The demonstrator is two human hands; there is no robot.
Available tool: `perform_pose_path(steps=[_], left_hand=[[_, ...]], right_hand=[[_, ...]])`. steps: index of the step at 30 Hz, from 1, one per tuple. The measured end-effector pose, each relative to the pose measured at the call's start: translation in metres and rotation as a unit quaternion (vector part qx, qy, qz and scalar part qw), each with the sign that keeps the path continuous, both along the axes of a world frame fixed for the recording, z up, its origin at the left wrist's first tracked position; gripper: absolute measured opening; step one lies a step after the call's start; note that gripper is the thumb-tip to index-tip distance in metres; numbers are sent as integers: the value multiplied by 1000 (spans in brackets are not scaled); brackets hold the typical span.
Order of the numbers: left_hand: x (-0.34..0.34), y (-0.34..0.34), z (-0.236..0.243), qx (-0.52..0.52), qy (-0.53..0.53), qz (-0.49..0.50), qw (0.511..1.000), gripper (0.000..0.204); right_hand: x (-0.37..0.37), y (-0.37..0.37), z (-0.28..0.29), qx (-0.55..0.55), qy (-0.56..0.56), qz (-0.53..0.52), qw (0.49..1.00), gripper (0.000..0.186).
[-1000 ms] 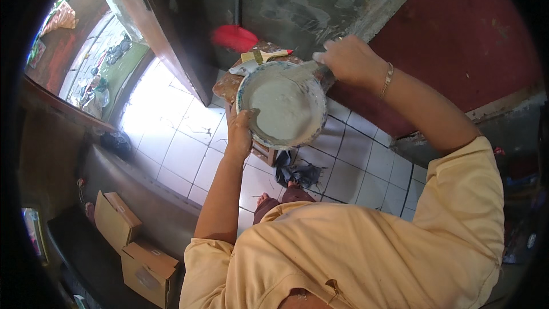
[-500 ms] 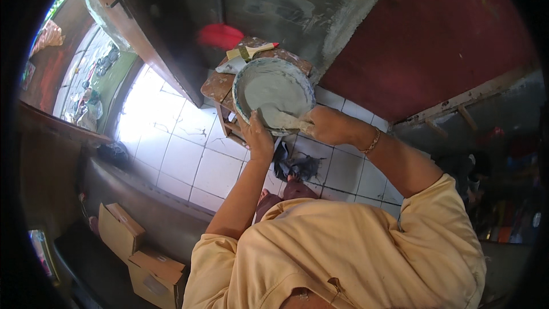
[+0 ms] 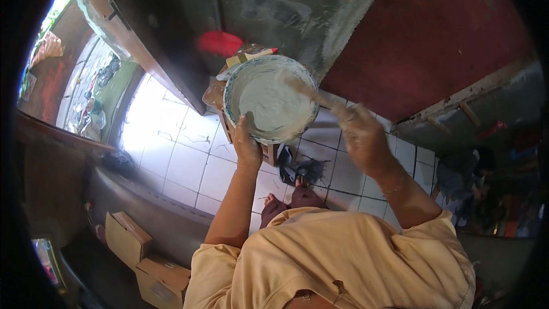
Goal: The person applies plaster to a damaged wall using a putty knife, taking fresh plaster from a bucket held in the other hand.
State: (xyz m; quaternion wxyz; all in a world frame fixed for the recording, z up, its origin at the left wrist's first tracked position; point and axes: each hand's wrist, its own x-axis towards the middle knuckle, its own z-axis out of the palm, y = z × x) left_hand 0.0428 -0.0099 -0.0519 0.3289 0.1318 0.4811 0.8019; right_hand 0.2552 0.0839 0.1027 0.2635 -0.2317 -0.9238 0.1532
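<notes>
Centrally in frame, the left hand pinches the bucket; right of centre, the right hand clasps a blurred tool — brisk strokes could fling paste.

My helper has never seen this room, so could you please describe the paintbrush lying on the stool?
Start at the round bowl of pale paste, held by the left hand. Beyond its far rim, on the brown stool, lies the paintbrush. Unlike the red scoop behind it, the brush has a light handle with only its tip red.
</notes>
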Motion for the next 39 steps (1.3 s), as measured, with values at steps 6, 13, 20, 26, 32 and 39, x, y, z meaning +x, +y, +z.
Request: perform_pose_path(steps=[6, 13, 20, 26, 32, 39], left_hand=[[18, 12, -2, 34, -3, 43, 998, 44], [49, 21, 5, -75, 214, 72, 971, 47], [95, 37, -33, -42, 181, 35, 982, 41], [174, 69, 12, 97, -113, 41, 988, 42], [244, 78, 24, 71, -108, 50, 990, 44], [276, 93, 27, 65, -103, 46, 992, 47]], right_hand=[[10, 5, -42, 19, -28, -14, 999, 42], [33, 20, -39, -35, -81, -27, 996, 36], [93, 69, -12, -329, -72, 24, 941, 45], [177, 120, 34, -583, -89, 101, 801, 53], [241, 149, 49, -453, -230, 113, 854, 51], [282, 165, 33, -528, 40, 264, 806, 40]])
